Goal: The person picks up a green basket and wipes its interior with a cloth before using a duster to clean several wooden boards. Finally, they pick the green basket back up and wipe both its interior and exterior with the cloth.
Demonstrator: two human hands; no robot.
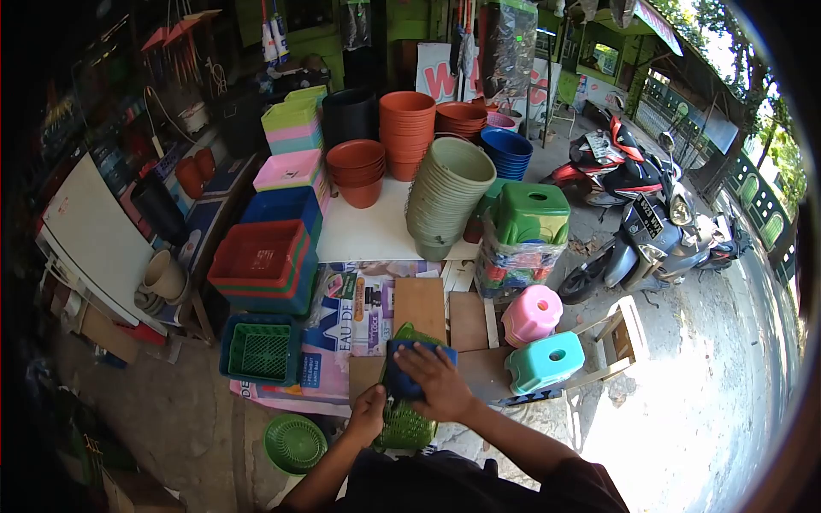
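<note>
At about 7 o'clock from the hands, a round green basket [294, 443] lay on the pavement, and at 9 o'clock a blue crate [233, 366] held a smaller green crate [260, 351] nested inside it. Above that, at 10 o'clock, a stack of red, green and blue trays [263, 263] stood with nothing visible in the top one. The left hand [368, 416] was curled around the left edge of a green mesh basket [404, 425], which sat directly below and between both hands, close to the person's body. The right hand [438, 382] lay flat with fingers spread on a blue cloth-like item [400, 378] resting atop the basket; it pressed down rather than clasped, so I could not tell whether it gripped anything. At 12 o'clock, on a white board [368, 232], terracotta pots [357, 171] were stacked in nested piles beside a leaning tower of grey-green pots [446, 192]. At 1 o'clock a green stool [532, 210] topped a clear bag of coloured plastic goods [518, 262]. At 2 to 3 o'clock a pink stool [532, 313] and a teal stool [546, 360] sat just beside each other.
</note>
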